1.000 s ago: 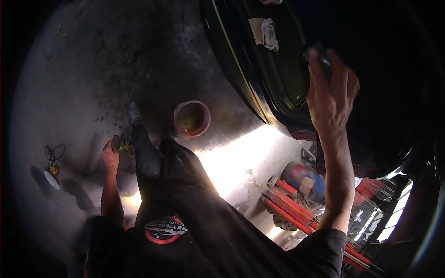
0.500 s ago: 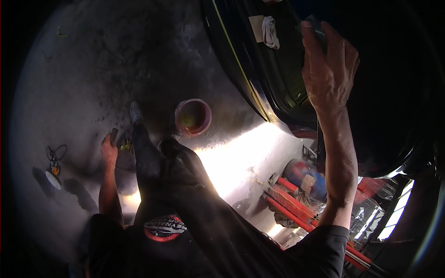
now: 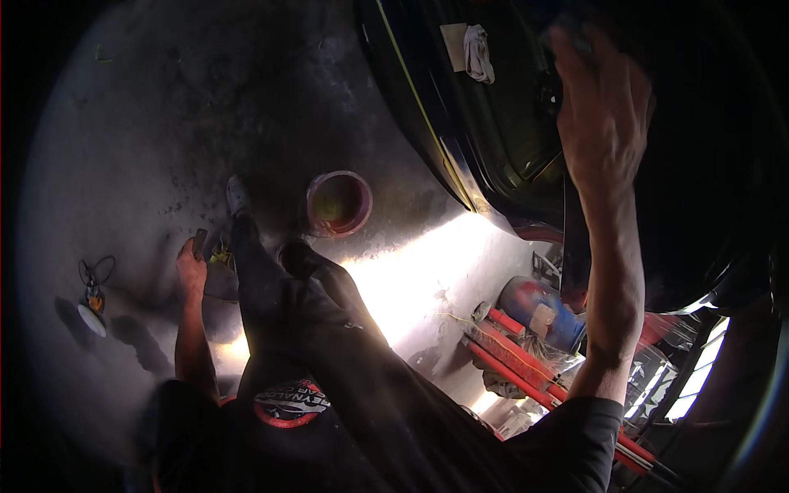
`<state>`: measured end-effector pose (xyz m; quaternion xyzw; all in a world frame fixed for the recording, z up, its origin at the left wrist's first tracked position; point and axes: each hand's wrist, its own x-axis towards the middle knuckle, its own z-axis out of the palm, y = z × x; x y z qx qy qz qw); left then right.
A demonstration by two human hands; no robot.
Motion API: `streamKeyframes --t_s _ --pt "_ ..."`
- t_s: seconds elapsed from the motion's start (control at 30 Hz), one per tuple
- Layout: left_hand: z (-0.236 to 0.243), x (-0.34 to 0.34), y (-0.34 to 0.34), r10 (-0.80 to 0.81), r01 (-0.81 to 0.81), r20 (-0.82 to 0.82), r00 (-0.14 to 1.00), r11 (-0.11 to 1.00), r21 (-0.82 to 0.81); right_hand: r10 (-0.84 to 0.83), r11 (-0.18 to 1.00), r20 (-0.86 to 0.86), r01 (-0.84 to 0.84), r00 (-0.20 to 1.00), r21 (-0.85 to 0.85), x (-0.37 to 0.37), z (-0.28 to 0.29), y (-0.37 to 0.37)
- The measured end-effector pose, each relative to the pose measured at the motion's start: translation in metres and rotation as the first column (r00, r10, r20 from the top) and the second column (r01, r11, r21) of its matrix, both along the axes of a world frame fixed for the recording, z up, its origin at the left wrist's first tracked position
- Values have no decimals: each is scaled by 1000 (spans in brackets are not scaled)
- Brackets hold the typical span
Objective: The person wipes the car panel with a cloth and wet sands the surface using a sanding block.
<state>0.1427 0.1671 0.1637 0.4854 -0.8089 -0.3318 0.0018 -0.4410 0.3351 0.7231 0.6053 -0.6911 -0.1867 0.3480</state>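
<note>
My right hand (image 3: 604,123) is stretched out over a dark car body (image 3: 682,197) at the upper right, smeared by motion. Under its fingertips is a dark flat pad (image 3: 567,37), blurred now but clearer a moment earlier. Down at the left, my left hand (image 3: 191,267) is closed round a small dark block (image 3: 200,240), held low over the floor beside my leg. A pale crumpled cloth (image 3: 477,54) and a tan flat piece (image 3: 453,47) lie side by side on the dark car surface, left of my right hand.
A pinkish bucket (image 3: 367,205) with murky liquid stands on the floor ahead of my feet. A corded tool with a white round pad (image 3: 92,319) lies at the far left. Red bars (image 3: 514,361) and a blue-and-red tank (image 3: 534,304) sit right of a brightly lit floor patch.
My right hand has slid a little to the right and up over the car with the pad. The left hand stays almost where it was, still holding the block.
</note>
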Motion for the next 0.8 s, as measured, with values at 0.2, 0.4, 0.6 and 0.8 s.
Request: streamKeyframes --t_s 0.2,0.4,0.6,0.8 --pt "0 -8 0 43 -46 68 997 998 43 -27 987 -15 29 1000 155 44 3 89" --pt "-1 -9 -5 22 -24 48 999 999 30 -30 995 36 26 999 97 2 -5 15" --pt "-2 -11 -9 41 -42 33 999 998 38 7 997 49 -11 999 81 51 10 70" --pt "4 -15 -13 126 -125 161 979 992 -12 -67 991 45 61 997 118 -12 -8 -16"
